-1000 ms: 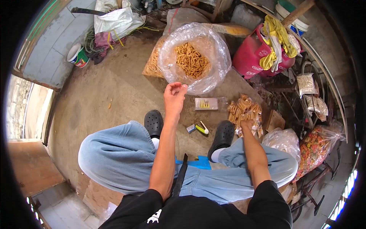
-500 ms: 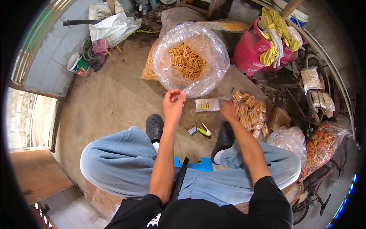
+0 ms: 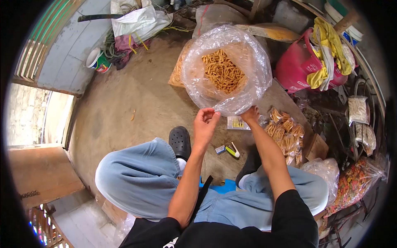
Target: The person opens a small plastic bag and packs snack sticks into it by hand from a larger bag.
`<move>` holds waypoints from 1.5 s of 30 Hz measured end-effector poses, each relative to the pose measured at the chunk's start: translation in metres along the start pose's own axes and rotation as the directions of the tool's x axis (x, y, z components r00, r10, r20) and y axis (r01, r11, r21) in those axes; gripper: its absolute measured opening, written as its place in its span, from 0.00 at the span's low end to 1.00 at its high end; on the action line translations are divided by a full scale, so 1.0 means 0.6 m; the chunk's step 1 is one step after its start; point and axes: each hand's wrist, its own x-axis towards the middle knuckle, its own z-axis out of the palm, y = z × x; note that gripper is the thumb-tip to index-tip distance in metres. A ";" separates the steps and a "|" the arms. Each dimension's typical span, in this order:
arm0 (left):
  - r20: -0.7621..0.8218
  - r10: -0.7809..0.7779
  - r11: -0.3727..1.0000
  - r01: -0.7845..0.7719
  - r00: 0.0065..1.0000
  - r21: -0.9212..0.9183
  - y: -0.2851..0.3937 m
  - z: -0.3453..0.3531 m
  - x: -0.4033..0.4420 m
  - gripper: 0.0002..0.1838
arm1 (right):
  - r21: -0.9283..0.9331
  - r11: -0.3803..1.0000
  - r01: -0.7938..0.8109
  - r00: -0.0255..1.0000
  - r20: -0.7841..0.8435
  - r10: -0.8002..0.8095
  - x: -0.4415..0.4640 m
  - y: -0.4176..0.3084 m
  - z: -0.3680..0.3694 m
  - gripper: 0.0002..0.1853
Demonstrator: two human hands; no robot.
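Note:
A large clear plastic bag stands open on the floor with brown stick-shaped snacks inside. My left hand is at the near rim of this bag, fingers curled and thumb toward the fingertips; anything between them is too small or clear to make out. Just right of the rim is my right hand, its fingers bunched together and its grip partly hidden. Below the right hand lies a flat pack of clear plastic bags with a yellow label. Several filled snack packets are heaped to its right.
A green-and-white stapler and a small blue box lie between my shoes. On the right stand a pink tub with yellow cloth and a bag of colourful snacks. A white bucket is at the left wall.
My right hand has moved from the plastic-bag pack and packets up to the large bag's rim. My left hand stays near that rim. The whole view has shifted slightly.

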 end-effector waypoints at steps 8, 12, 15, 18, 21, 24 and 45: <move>-0.011 -0.008 0.999 0.008 1.000 -0.037 -0.007 0.003 0.018 0.15 | 0.094 0.983 0.156 0.963 -0.234 -0.131 -0.010 0.029 0.034 0.23; 0.001 -0.007 0.999 0.007 1.000 -0.032 -0.005 -0.001 0.014 0.16 | 0.161 0.968 0.191 0.962 -0.229 -0.152 -0.003 0.042 0.040 0.15; -0.034 -0.010 0.997 0.008 0.999 -0.072 0.010 0.001 0.006 0.14 | 0.189 0.943 0.272 0.939 -0.268 -0.217 -0.001 0.053 0.040 0.12; -0.015 0.014 0.998 -0.014 1.000 -0.057 0.013 -0.005 0.004 0.16 | 0.322 0.866 0.382 0.908 -0.304 -0.288 -0.007 0.058 0.025 0.11; -0.008 0.026 0.996 -0.026 1.000 -0.091 0.021 -0.008 0.003 0.16 | 0.562 0.744 0.362 0.928 -0.140 -0.345 -0.003 0.072 -0.013 0.09; -0.004 -0.023 0.996 0.022 1.000 -0.092 0.038 -0.010 -0.002 0.15 | 0.761 0.630 0.153 0.888 0.174 -0.426 -0.049 0.065 -0.108 0.08; 0.363 0.221 0.942 -0.101 0.905 -0.321 0.167 -0.004 -0.090 0.09 | 0.970 0.045 0.240 0.853 -0.189 -0.486 -0.351 -0.062 -0.441 0.19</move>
